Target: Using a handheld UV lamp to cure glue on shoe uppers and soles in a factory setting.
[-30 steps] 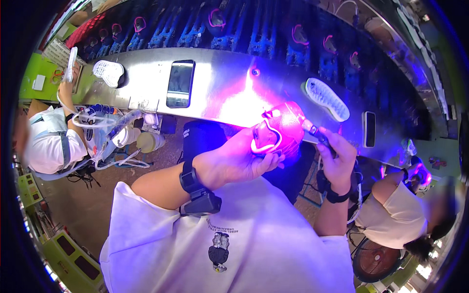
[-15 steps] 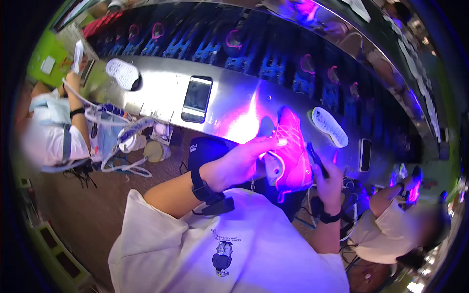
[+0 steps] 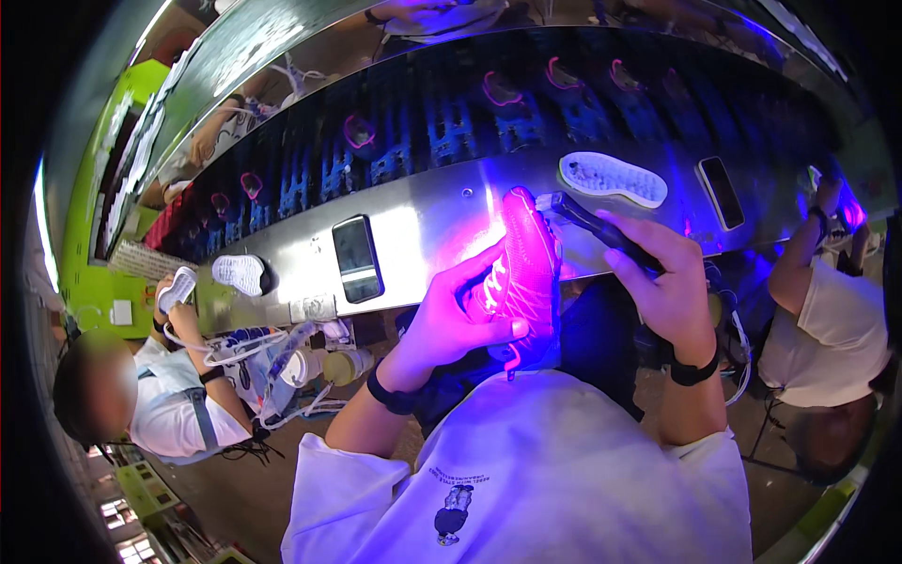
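Observation:
My left hand (image 3: 456, 315) is closed round the laced side of a shoe upper (image 3: 531, 268), which glows pink under violet light. The upper stands out in front of me with its toe pointing to the bench, and a lace end hangs at its near end. In my right hand (image 3: 672, 282) is a brush with a dark handle (image 3: 601, 226). Its pale bristle end is at the right side of the toe; whether it touches cannot be told. Beyond the toe, a white shoe sole (image 3: 615, 180) lies on the metal bench.
Phones lie on the bench (image 3: 413, 244): one (image 3: 357, 258) to the left, another (image 3: 721, 193) to the right. A second white sole (image 3: 240, 273) is farther left. Behind runs a dark conveyor (image 3: 404, 141) carrying pink-edged pieces. Co-workers (image 3: 178, 385) sit on both sides; containers (image 3: 348, 365) stand at left.
My view has swung round. The upper has turned so its laces face my left hand. My right hand has brought the brush from beside the near end up to the toe.

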The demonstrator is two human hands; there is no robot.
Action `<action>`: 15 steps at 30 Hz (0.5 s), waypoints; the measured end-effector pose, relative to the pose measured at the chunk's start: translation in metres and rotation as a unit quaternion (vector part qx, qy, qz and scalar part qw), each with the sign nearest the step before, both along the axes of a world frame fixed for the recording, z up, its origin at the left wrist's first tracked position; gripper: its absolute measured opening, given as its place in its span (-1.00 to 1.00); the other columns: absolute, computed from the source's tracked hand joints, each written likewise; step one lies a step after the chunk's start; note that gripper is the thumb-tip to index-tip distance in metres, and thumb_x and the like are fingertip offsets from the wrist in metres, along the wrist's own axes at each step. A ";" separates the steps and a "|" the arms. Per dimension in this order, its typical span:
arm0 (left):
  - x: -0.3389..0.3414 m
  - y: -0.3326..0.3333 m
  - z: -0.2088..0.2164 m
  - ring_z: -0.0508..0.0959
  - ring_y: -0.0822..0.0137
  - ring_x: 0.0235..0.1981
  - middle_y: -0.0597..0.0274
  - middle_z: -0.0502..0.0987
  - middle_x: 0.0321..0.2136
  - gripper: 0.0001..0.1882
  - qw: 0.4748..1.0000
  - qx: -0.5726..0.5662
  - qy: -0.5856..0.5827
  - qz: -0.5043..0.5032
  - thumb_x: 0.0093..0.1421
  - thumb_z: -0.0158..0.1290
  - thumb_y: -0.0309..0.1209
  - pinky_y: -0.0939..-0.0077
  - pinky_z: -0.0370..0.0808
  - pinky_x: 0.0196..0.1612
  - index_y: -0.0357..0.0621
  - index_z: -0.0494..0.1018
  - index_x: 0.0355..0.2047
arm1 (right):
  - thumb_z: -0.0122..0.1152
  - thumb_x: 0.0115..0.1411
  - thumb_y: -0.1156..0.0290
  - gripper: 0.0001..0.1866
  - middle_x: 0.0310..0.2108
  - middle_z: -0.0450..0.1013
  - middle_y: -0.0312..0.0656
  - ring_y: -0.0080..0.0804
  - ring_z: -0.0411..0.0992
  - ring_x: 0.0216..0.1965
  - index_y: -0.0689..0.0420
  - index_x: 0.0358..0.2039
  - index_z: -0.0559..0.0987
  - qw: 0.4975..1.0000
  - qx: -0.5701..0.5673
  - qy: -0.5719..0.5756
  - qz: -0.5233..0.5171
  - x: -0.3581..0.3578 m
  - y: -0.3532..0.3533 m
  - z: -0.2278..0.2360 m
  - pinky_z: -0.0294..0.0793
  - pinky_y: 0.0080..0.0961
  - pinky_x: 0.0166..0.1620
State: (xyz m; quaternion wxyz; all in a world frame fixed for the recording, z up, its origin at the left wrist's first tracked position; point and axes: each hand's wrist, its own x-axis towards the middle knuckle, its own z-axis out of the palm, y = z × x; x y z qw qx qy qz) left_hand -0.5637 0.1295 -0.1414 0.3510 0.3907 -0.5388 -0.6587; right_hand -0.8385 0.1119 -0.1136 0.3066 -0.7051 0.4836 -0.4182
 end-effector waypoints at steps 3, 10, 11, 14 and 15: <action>-0.012 0.002 0.003 0.44 0.36 0.21 0.13 0.45 0.21 -0.03 0.999 0.036 0.003 -0.007 0.00 0.46 -0.38 0.35 0.36 0.29 -0.32 0.22 0.37 | 0.37 0.11 0.60 -0.57 -0.31 0.60 -0.05 -0.28 0.59 -0.31 0.22 0.03 0.63 1.000 -0.002 -0.019 0.000 -0.008 0.002 -0.005 0.53 -0.47 -0.18; -0.024 0.000 -0.007 0.47 0.37 0.16 0.14 0.47 0.17 -0.05 0.997 0.078 0.021 -0.002 0.02 0.45 -0.40 0.36 0.40 0.25 -0.31 0.23 0.38 | 0.39 0.07 0.64 -0.60 -0.28 0.63 -0.03 -0.19 0.62 -0.28 0.25 -0.02 0.65 1.000 0.011 -0.009 0.006 -0.027 0.010 -0.015 0.55 -0.45 -0.16; -0.025 0.000 -0.007 0.47 0.37 0.16 0.14 0.47 0.17 -0.05 0.997 0.078 0.020 -0.001 0.02 0.45 -0.40 0.36 0.40 0.25 -0.31 0.23 0.38 | 0.39 0.06 0.64 -0.61 -0.26 0.63 -0.02 -0.17 0.63 -0.28 0.25 -0.04 0.65 1.000 0.002 -0.005 0.001 -0.028 0.011 -0.016 0.56 -0.44 -0.16; -0.027 0.001 -0.005 0.48 0.38 0.15 0.14 0.48 0.17 -0.06 0.996 0.085 0.030 -0.001 0.04 0.44 -0.42 0.38 0.41 0.24 -0.30 0.21 0.38 | 0.38 0.05 0.66 -0.61 -0.24 0.64 0.00 -0.16 0.64 -0.27 0.24 -0.05 0.66 1.000 0.006 -0.001 0.001 -0.030 0.010 -0.018 0.56 -0.44 -0.16; -0.027 0.001 -0.005 0.48 0.39 0.15 0.14 0.48 0.16 -0.06 0.995 0.091 0.032 -0.001 0.05 0.43 -0.42 0.38 0.42 0.24 -0.31 0.20 0.39 | 0.38 0.05 0.66 -0.61 -0.24 0.64 0.00 -0.16 0.64 -0.27 0.24 -0.05 0.66 1.000 0.005 -0.003 0.005 -0.030 0.011 -0.019 0.56 -0.44 -0.16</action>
